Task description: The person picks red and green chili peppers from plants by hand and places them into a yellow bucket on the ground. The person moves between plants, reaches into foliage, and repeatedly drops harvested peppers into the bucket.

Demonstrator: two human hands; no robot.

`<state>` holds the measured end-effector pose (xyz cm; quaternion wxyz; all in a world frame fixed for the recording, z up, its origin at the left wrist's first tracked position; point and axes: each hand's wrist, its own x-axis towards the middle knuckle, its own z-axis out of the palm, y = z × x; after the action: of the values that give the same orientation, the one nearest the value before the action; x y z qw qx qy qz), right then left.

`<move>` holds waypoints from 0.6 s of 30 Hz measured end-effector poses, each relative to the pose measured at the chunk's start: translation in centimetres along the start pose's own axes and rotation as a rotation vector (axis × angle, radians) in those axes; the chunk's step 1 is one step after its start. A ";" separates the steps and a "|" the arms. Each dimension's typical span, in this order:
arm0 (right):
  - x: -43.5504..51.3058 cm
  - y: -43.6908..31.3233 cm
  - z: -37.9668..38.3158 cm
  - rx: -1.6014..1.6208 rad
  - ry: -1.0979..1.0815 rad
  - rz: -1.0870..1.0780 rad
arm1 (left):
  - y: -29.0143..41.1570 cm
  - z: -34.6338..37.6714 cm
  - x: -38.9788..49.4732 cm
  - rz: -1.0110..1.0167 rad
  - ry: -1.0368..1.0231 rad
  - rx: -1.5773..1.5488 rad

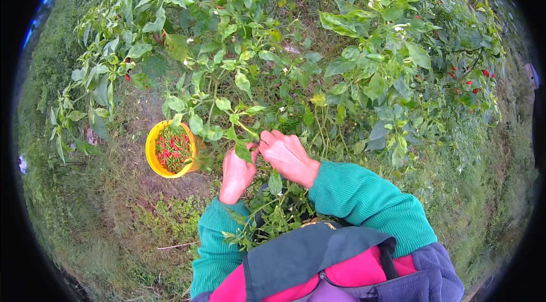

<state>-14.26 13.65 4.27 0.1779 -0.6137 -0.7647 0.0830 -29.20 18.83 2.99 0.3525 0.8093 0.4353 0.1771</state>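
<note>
Both hands meet at a green stem of a chili pepper plant [245,128], just in front of the body. My left hand [237,172] has its fingers bent at the stem beside a hanging leaf; the fingertips are partly hidden. My right hand [288,155] is curled close against the left one, knuckles up, and whatever lies between its fingers is hidden. To the left of the hands stands a yellow plastic bucket [150,150], holding many small red and green chili peppers [172,148]. A leafy chili branch [273,210] rises between the forearms.
Dense chili bushes with white flowers spread across the far side, with red chili peppers [486,73] at the right. Leaves overhang the bucket's far rim. Grass and low weeds [170,216] cover the ground at the left, where a thin dry stick [178,245] lies.
</note>
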 end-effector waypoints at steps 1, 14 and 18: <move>-0.1 0.2 0.1 0.056 0.006 -0.009 | -0.5 -0.2 0.3 0.090 -0.056 0.048; -3.0 1.2 0.4 0.403 0.036 0.008 | -2.3 -5.4 2.9 -0.214 -0.054 -1.396; -3.5 1.1 -0.5 0.255 0.044 -0.160 | -0.2 -0.9 8.3 0.109 -0.208 -0.777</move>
<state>-12.41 10.49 3.80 0.2775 -0.5248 -0.7904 0.1515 -25.17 26.17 3.29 0.6642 0.6514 0.2544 0.2642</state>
